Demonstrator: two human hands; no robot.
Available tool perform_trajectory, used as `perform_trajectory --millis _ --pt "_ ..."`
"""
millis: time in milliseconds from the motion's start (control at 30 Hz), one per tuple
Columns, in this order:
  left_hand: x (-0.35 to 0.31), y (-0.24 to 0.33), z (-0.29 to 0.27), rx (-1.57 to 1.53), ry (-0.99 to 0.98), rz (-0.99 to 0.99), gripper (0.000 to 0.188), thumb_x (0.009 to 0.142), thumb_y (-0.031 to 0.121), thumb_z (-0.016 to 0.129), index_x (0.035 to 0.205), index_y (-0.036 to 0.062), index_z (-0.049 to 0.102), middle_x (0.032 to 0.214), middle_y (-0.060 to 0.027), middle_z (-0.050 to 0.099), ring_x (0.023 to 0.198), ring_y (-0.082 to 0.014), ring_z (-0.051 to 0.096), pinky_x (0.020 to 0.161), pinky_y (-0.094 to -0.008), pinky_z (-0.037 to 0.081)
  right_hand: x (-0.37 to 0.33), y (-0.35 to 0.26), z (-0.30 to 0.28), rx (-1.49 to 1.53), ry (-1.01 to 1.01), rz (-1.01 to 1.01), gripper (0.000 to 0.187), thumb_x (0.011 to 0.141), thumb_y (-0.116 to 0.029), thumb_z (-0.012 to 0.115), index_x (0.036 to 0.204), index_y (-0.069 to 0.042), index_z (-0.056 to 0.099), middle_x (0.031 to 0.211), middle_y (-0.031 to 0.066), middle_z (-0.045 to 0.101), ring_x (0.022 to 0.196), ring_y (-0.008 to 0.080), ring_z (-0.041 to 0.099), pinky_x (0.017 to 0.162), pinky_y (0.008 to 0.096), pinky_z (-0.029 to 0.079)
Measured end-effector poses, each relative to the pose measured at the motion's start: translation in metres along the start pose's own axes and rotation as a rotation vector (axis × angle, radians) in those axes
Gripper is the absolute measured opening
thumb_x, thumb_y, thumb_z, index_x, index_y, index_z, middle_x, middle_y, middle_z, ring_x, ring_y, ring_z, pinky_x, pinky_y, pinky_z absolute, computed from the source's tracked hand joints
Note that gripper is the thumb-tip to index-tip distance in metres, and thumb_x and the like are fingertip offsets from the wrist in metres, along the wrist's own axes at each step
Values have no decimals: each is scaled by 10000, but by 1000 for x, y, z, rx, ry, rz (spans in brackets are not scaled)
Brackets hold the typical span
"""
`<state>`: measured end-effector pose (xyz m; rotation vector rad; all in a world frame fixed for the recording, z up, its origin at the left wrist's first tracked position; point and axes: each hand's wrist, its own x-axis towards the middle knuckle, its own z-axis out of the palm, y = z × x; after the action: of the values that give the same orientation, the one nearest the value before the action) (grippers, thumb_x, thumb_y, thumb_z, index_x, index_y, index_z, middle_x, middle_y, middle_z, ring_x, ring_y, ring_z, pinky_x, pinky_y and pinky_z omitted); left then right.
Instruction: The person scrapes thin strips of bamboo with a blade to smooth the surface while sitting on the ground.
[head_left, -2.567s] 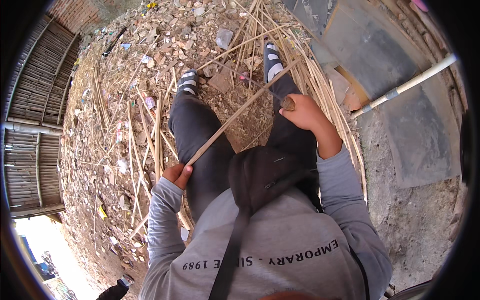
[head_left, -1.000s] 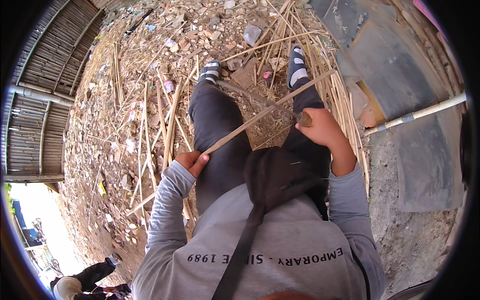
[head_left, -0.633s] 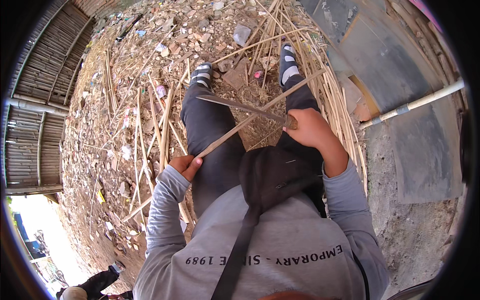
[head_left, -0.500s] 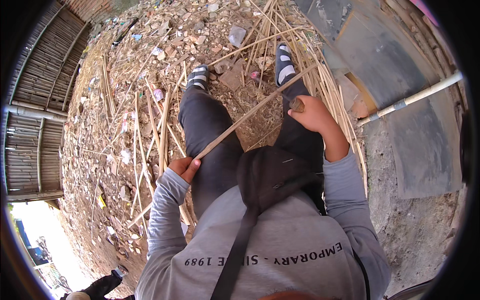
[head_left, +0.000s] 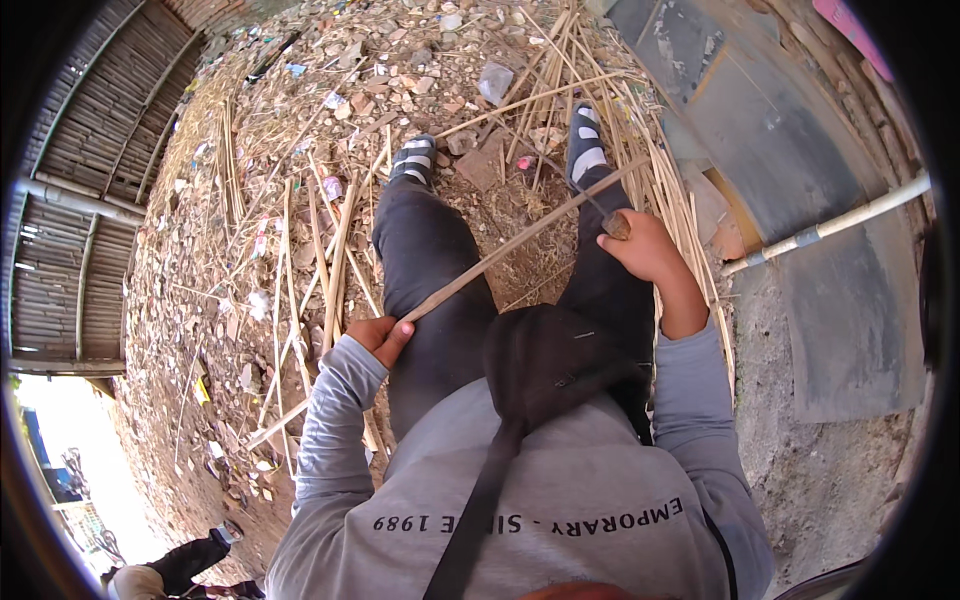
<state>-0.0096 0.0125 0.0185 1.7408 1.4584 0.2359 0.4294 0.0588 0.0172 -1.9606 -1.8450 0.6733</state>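
Note:
My left hand (head_left: 383, 340) is closed around the near end of a long flat bamboo strip (head_left: 500, 248). From there the strip slants away to the right, across my left thigh, its far part over my right leg. In my right hand (head_left: 648, 250), beside my right leg, is a wooden-handled knife (head_left: 617, 226), its round handle end showing. A thin dark blade, seen almost edge-on, runs from it toward the far left, crossing the strip in the picture; whether they touch, I cannot tell. My right fingers are wrapped round the handle, partly hidden.
Several loose bamboo strips (head_left: 338, 265) lie left of my legs, and more (head_left: 672, 190) along the right. Rubble and litter cover the ground. Dark flat sheets (head_left: 850, 320) and a pale pole (head_left: 830, 228) are at right. A slatted bamboo wall (head_left: 100, 120) stands at left.
The whole view has shifted slightly, so my legs and hands appear a little farther right and lower. The knife's thin blade now shows. Both hands keep their hold.

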Motion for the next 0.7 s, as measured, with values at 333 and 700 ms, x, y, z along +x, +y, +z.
perform_trajectory --millis 333,700 --pt "3 -6 0 16 0 -7 620 1014 556 536 889 -35 678 637 -161 600 617 -270 604 634 -419 481 -10 -19 -1 26 -66 -73 291 810 -245 771 953 -11 673 849 226 675 845 433 658 741 469 517" --pt "0 1 -3 33 -50 -92 653 1009 571 530 914 -57 679 681 -161 627 669 -255 619 675 -412 484 -19 -43 0 -71 -118 -84 289 815 -265 762 923 -11 676 808 232 668 829 439 660 743 477 517"
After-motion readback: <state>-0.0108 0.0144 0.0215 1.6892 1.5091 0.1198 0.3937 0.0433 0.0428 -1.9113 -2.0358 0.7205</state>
